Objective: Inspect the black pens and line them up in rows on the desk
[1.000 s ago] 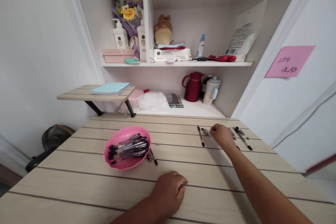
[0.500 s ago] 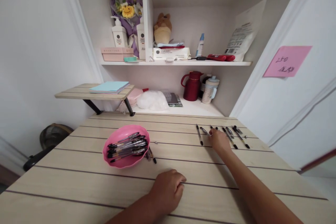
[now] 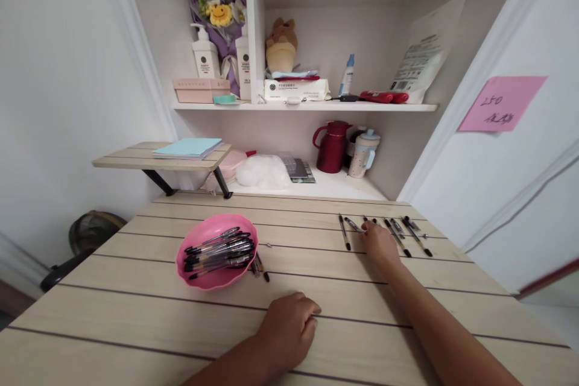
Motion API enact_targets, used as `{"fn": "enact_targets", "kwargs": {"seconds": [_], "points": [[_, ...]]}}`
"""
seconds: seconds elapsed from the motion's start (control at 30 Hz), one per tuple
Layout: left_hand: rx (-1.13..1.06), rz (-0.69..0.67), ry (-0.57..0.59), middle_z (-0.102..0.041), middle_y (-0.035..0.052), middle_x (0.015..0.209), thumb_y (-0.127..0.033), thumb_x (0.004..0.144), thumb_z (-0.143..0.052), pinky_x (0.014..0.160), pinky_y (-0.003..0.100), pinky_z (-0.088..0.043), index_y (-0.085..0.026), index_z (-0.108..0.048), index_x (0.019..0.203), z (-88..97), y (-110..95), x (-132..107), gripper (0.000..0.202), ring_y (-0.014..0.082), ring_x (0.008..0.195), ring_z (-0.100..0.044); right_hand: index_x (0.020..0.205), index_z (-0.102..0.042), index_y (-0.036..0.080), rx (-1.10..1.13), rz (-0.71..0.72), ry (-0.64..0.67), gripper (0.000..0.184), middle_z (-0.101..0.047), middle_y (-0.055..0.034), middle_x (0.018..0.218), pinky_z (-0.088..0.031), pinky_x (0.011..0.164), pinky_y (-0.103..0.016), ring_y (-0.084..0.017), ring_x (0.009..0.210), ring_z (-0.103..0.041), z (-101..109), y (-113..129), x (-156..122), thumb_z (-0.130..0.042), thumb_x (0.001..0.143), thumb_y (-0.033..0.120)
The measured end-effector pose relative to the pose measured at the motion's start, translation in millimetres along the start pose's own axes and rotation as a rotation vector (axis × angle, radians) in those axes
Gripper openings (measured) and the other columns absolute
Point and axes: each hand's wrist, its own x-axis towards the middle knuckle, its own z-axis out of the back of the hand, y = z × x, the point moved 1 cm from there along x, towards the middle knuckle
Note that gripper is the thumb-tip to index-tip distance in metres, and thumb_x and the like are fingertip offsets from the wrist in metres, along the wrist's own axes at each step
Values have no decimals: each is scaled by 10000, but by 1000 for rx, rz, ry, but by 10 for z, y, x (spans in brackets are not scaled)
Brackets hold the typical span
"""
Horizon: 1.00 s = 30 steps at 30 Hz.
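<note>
My right hand (image 3: 380, 246) is low over the right part of the table, fingers pinched at the near end of a pen (image 3: 354, 225) that lies slanted. Left of that pen a black-capped pen (image 3: 344, 233) lies apart. Several more pens (image 3: 398, 236) lie in a loose row to the right, some partly hidden by my fingers. My left hand (image 3: 288, 327) rests on the wood at the front middle, fingers curled in, nothing showing in them. A pink bowl (image 3: 190, 235) with scalloped rim holds a pile of pens (image 3: 221, 253).
Beside the bowl's right side lie a couple of pen parts (image 3: 261, 266), and a small metallic piece (image 3: 268, 245) is nearby. A small raised stand (image 3: 122, 158) carries blue paper (image 3: 190, 148). Behind the table stand a red jug (image 3: 332, 148) and a cup (image 3: 363, 155).
The view has shifted very slightly. Both hands and the pens stay practically where they were.
</note>
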Motion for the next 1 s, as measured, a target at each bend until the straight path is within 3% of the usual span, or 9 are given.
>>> {"fn": "enact_targets", "kwargs": {"seconds": [0.43, 0.7, 0.83, 1.0], "points": [[6, 12, 7, -629, 34, 885, -181, 765, -443, 738, 260, -414, -217, -609, 946, 1, -5, -5, 248, 158, 836, -562, 946, -587, 160, 14, 25, -28, 203, -669, -102, 814, -352, 601, -248, -202, 777, -610, 20, 39, 33, -492, 786, 240], [-8, 16, 12, -627, 33, 886, -190, 768, -445, 740, 263, -413, -217, -607, 947, 3, 1, 0, 244, 160, 833, -563, 872, -647, 145, 1, -8, -29, 303, -676, -129, 796, -361, 618, -263, -218, 780, -613, 165, -95, 159, -369, 835, 259], [-1, 11, 18, -626, 32, 879, -188, 767, -444, 732, 261, -411, -218, -604, 946, -7, 8, 3, 242, 160, 830, -561, 839, -657, 157, -10, 15, 26, 256, -677, -121, 810, -374, 620, -258, -216, 787, -613, 85, 23, 126, -459, 796, 314], [3, 14, 11, -626, 29, 870, -181, 760, -448, 724, 256, -413, -225, -603, 943, -9, 4, -2, 243, 155, 817, -562, 828, -656, 131, -33, -6, 69, 253, -666, -153, 880, -396, 650, -273, -224, 821, -616, -1, 126, 93, -449, 805, 274]]}}
